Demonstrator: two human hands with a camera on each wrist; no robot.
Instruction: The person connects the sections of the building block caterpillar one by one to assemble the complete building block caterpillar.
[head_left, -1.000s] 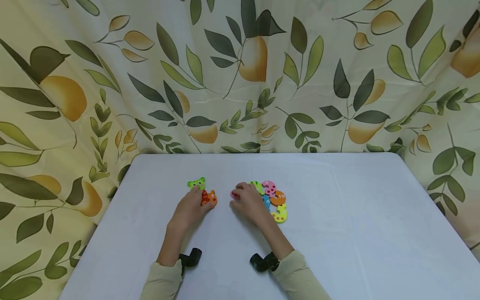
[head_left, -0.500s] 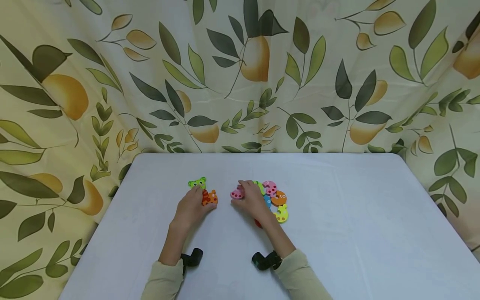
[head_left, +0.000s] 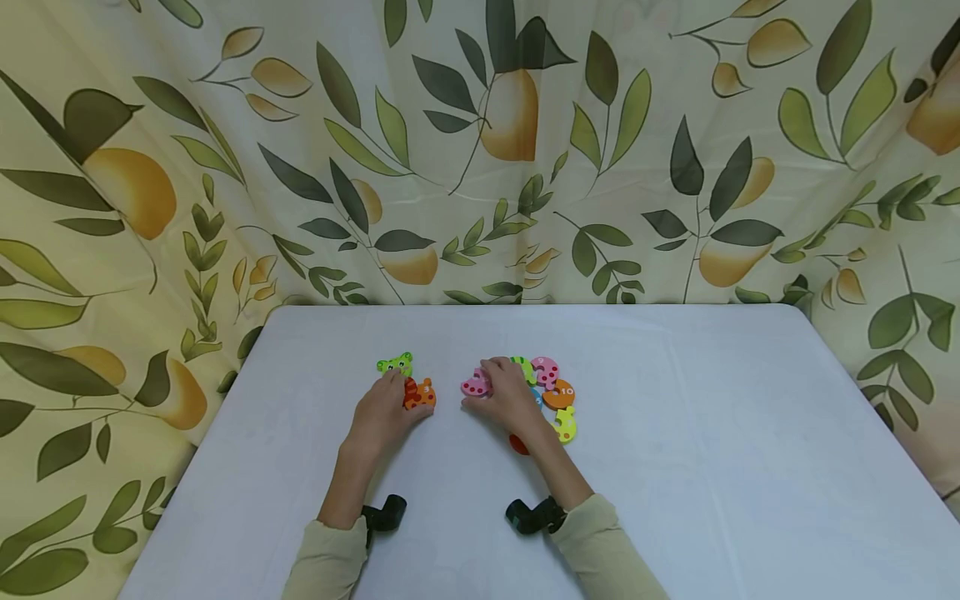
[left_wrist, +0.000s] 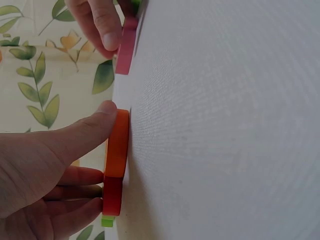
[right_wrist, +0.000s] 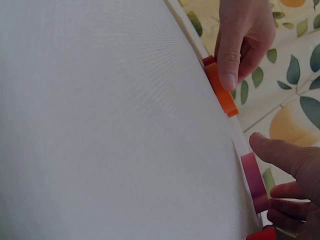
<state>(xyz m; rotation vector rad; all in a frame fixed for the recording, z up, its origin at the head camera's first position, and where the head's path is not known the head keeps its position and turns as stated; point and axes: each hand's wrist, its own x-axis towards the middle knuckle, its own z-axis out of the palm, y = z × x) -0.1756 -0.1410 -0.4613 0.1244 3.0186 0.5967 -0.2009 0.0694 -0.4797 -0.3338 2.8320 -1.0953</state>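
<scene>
In the head view, my left hand (head_left: 381, 417) is over an orange puzzle piece (head_left: 420, 393) and a red piece joined to it. Its thumb lies at the orange edge and its fingertips at the red piece (left_wrist: 112, 195), holding the pair on the table. A green animal-head piece (head_left: 395, 364) sits just beyond the fingers. My right hand (head_left: 510, 404) is around a pink spotted piece (head_left: 476, 383), its thumb (right_wrist: 272, 150) apart from that piece and its fingers loosely bent beside it. The right hand and wrist partly cover a red piece (head_left: 519, 444).
Several joined number pieces curve beyond the right hand, among them a pink piece (head_left: 546, 372), an orange piece (head_left: 559, 394) and a yellow one (head_left: 565, 425). The white table (head_left: 712, 442) reaches a leaf-print curtain (head_left: 480, 208) at the back.
My right hand has shifted slightly right and away, uncovering more of the pink spotted piece and the red piece. The left hand keeps its place.
</scene>
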